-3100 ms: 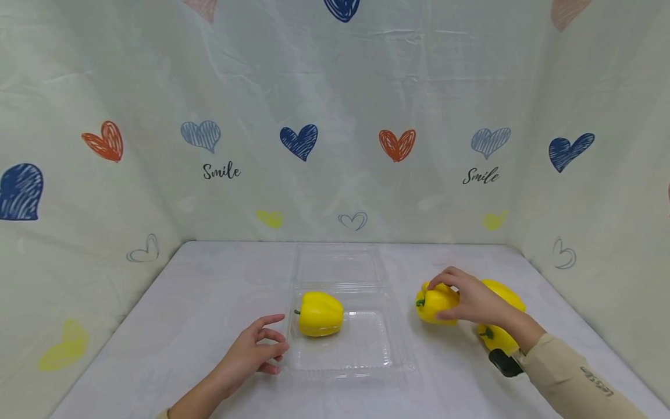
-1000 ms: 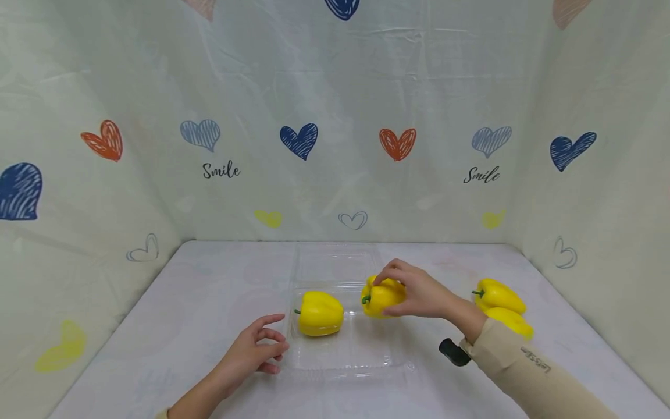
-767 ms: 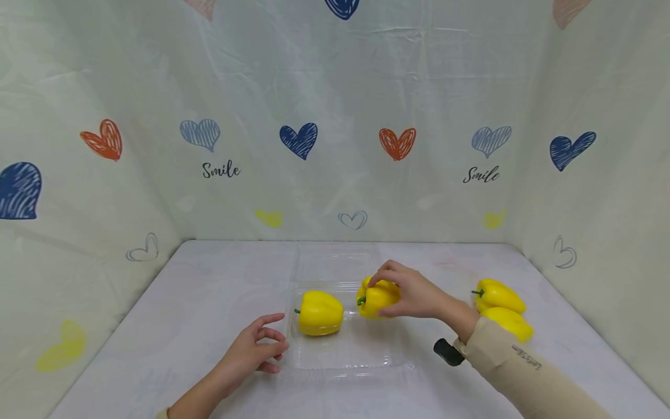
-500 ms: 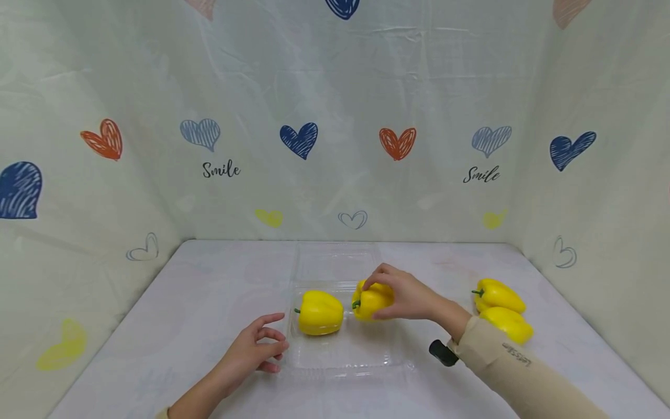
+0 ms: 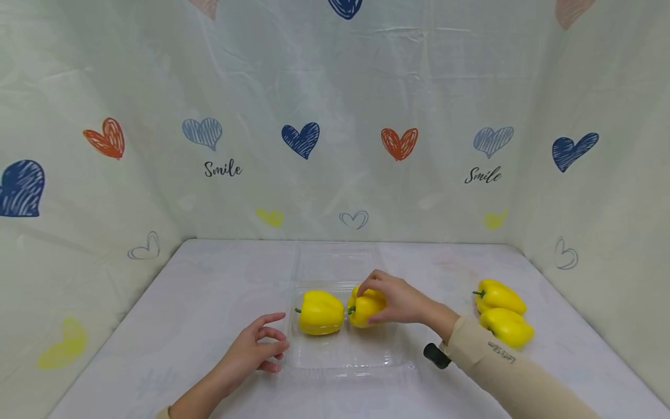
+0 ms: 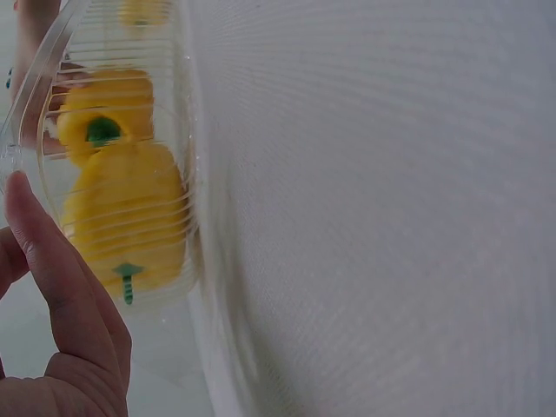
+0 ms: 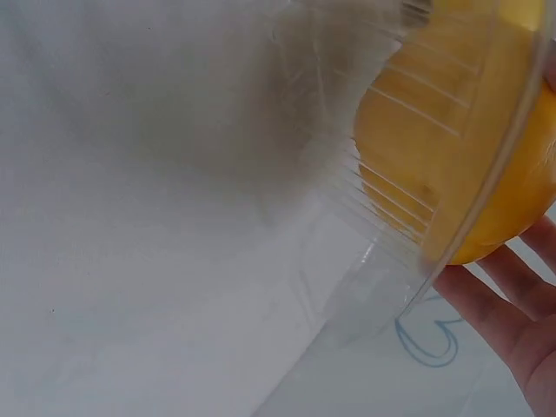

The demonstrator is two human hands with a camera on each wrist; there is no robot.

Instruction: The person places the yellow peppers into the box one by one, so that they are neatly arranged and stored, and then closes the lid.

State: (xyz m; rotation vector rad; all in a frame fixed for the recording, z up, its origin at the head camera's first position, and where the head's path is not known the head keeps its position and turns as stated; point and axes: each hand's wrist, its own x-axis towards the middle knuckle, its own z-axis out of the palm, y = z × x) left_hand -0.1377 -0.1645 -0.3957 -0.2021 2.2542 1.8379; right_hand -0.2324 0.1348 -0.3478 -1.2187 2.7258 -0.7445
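A clear plastic clamshell box point(image 5: 340, 362) lies with its lid folded back on the table. In its left rear part a yellow bell pepper point(image 5: 320, 313) rests on its side, green stem to the left. My right hand point(image 5: 400, 298) grips a second yellow bell pepper point(image 5: 366, 306) from above, over the box's right rear part and close beside the first. Seen from the right wrist, this held pepper point(image 7: 426, 148) shows through the ribbed wall. My left hand point(image 5: 255, 349) rests at the box's left side, fingers loosely bent; in the left wrist view its fingertip is right at the rim.
Two more yellow bell peppers, a rear one point(image 5: 499, 295) and a front one point(image 5: 508, 327), lie together on the right of the table point(image 5: 209, 279). A dark wrist device point(image 5: 437, 355) sits under the right sleeve. A heart-printed curtain point(image 5: 345, 87) encloses the back and sides.
My right hand has carried the second pepper left from beside the two on the right, then lowered it into the box area by the first. My left hand has stayed in place.
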